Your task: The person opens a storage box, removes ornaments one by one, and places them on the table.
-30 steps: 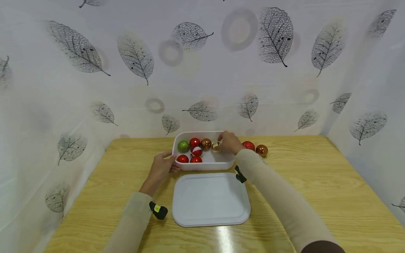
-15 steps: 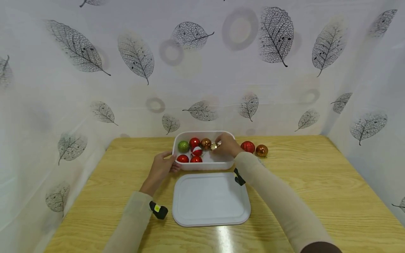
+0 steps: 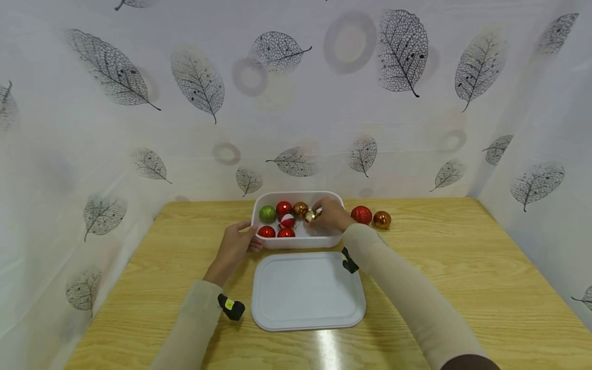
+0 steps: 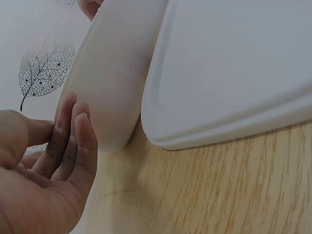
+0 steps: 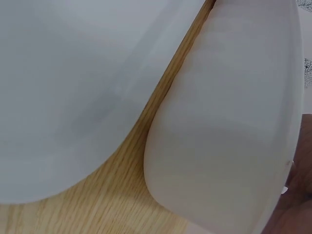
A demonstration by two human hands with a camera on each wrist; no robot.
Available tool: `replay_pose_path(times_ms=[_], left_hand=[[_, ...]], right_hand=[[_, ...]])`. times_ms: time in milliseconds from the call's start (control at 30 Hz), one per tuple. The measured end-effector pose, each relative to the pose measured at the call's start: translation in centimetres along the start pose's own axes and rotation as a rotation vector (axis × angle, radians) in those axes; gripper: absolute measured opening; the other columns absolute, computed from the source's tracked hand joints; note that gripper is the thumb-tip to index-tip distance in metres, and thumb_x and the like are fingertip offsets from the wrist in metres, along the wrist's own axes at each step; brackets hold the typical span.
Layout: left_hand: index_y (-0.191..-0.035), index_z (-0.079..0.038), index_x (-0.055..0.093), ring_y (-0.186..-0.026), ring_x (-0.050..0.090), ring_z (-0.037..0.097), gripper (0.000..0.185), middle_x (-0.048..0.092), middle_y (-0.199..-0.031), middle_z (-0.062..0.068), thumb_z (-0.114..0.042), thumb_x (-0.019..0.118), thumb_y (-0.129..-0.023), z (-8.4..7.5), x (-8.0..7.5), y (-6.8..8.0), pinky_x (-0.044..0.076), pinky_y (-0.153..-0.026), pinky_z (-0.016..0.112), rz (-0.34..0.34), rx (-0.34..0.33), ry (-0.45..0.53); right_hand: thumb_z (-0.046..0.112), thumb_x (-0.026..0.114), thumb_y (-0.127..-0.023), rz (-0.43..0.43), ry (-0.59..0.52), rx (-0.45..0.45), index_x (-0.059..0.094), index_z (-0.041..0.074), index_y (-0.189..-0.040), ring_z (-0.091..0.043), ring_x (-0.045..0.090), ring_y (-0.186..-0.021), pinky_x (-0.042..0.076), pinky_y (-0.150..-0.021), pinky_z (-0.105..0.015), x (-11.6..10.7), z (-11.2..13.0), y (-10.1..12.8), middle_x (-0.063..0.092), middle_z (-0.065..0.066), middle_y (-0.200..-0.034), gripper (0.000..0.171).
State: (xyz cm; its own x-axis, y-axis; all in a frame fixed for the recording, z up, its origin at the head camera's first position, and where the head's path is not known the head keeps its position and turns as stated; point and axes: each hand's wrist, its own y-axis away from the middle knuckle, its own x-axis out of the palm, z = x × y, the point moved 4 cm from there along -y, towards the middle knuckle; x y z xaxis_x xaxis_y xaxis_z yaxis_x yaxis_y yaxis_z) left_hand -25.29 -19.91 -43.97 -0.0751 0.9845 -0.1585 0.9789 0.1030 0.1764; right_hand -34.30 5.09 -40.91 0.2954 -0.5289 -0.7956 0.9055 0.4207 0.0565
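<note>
A white plastic box [image 3: 319,242] stands at the back of the table with several Christmas baubles in it. At the box's left front corner my left hand [image 3: 235,244] pinches the rim, thumb on the edge and fingers along the outer wall [image 4: 114,73]. Inside the box, on the right, my right hand [image 3: 330,214] holds a shiny gold bauble [image 3: 311,216] in its fingertips. Left of it lie a copper bauble [image 3: 300,209], a green glittery one [image 3: 267,214], a red-and-white one [image 3: 287,221] and several red ones [image 3: 284,208]. In the right wrist view the box wall hides most of that hand.
A white lid [image 3: 308,291] lies flat just in front of the box. To the box's right, a red bauble [image 3: 361,215] and a copper bauble [image 3: 382,220] rest on the wooden table [image 3: 444,257]. A leaf-patterned curtain [image 3: 296,103] closes off the back and sides.
The right hand has lowered slightly and shifted a little left inside the box, with the gold bauble turning in its fingers. My left hand stays at the corner.
</note>
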Motion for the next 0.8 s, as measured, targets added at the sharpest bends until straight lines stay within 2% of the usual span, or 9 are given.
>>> replay_pose_path(times_ms=[300,533,667,800], left_hand=[[-0.146,0.01,0.042,-0.067,0.069,0.014,0.048,0.073,-0.081,0.013,-0.016,0.053,-0.107,-0.2,0.1,0.2,0.062,-0.065,0.026,-0.004,-0.006,-0.004],[-0.146,0.011,0.042,-0.068,0.07,0.015,0.047,0.072,-0.081,0.013,-0.015,0.051,-0.108,0.1,0.1,-0.1,0.062,-0.065,0.026,0.0,-0.007,-0.012],[-0.147,0.009,0.042,-0.069,0.07,0.015,0.047,0.073,-0.083,0.013,-0.016,0.051,-0.108,0.2,0.1,-0.1,0.062,-0.067,0.027,-0.007,-0.014,-0.028],[-0.147,0.01,0.041,-0.07,0.07,0.015,0.048,0.073,-0.083,0.013,-0.017,0.051,-0.108,0.2,0.0,0.0,0.062,-0.067,0.027,-0.003,-0.012,-0.032]], right_hand=[[0.014,0.085,-0.082,-0.006,-0.02,0.015,0.072,-0.008,-0.107,-0.028,0.065,-0.096,0.057,-0.089,-0.039,-0.6,0.2,0.2,0.071,-0.018,-0.108,0.036],[0.014,0.084,-0.083,0.005,-0.087,0.054,0.073,-0.005,-0.101,-0.02,0.068,-0.069,0.06,-0.065,-0.03,-1.6,0.5,0.9,0.073,-0.013,-0.091,0.028],[0.017,0.084,-0.084,0.01,-0.086,0.073,0.073,-0.004,-0.107,-0.019,0.069,-0.068,0.06,-0.067,-0.03,-2.2,0.5,1.1,0.074,-0.012,-0.089,0.033],[0.02,0.084,-0.085,0.004,-0.082,0.097,0.072,-0.004,-0.111,-0.024,0.071,-0.074,0.059,-0.07,-0.032,-2.8,0.3,1.3,0.074,-0.015,-0.095,0.038]])
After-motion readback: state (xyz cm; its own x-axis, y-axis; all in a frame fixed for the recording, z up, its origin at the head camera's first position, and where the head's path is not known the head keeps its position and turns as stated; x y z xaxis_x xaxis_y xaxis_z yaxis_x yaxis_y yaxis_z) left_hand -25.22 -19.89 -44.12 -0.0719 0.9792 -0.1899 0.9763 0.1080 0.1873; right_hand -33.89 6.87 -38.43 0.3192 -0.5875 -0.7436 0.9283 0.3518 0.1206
